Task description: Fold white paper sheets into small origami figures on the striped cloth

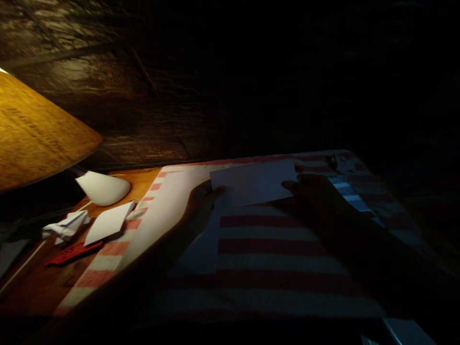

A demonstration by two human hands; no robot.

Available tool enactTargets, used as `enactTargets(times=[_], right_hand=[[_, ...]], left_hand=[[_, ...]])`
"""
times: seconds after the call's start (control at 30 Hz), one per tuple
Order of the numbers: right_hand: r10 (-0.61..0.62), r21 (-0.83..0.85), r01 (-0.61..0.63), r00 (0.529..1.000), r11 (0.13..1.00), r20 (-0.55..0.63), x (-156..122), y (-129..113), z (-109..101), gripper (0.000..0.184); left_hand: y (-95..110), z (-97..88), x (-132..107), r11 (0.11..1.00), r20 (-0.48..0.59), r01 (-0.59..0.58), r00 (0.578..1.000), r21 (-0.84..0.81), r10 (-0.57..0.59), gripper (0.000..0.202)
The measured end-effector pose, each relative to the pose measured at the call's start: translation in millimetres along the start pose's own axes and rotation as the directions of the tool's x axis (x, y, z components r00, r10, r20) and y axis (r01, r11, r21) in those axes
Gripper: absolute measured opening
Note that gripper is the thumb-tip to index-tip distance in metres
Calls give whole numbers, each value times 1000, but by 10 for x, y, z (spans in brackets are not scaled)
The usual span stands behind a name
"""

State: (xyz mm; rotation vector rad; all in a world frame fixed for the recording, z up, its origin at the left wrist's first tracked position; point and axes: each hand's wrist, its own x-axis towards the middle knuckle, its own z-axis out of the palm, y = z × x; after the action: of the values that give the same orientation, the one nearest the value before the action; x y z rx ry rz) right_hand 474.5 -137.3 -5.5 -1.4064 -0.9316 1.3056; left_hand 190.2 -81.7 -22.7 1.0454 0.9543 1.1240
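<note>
A white sheet of paper [253,184] is held between my two hands above a red-and-white striped cloth [280,261]. My left hand [203,203] pinches its left edge, thumb on top. At the right edge, my right hand [309,189] grips it the same way, though deep shadow hides most of the fingers. Beneath my left hand and forearm, a larger white sheet [158,208] lies flat on the cloth, partly covered by the arm.
On the left stand a lamp with a yellow shade [39,134] and white base [104,188]. Near it lie a folded white paper [109,223], a crumpled paper shape [68,225] and a red flat object [74,253]. Another folded shape [343,164] sits far right. A dark wall rises behind.
</note>
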Motion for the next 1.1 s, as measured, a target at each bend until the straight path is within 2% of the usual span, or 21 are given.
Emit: enactTargets(times=[0.4,0.57,0.83,1.1], right_hand=[[-22,50,22,1000,998,11,-50,-31,24,36],[-3,62,3,1000,998,8,-70,-34,43,41],[-40,60,39,999,997,13,-72,-65,55,43],[-1,105,-4,999,995,40,-70,-52,43,40]], left_hand=[[76,7,-22,995,-52,-55,997,86,60,36],[83,12,-15,993,-59,-81,995,90,87,39],[77,24,-19,996,-69,-55,996,68,60,40],[85,36,-28,996,-62,-67,996,67,71,42]])
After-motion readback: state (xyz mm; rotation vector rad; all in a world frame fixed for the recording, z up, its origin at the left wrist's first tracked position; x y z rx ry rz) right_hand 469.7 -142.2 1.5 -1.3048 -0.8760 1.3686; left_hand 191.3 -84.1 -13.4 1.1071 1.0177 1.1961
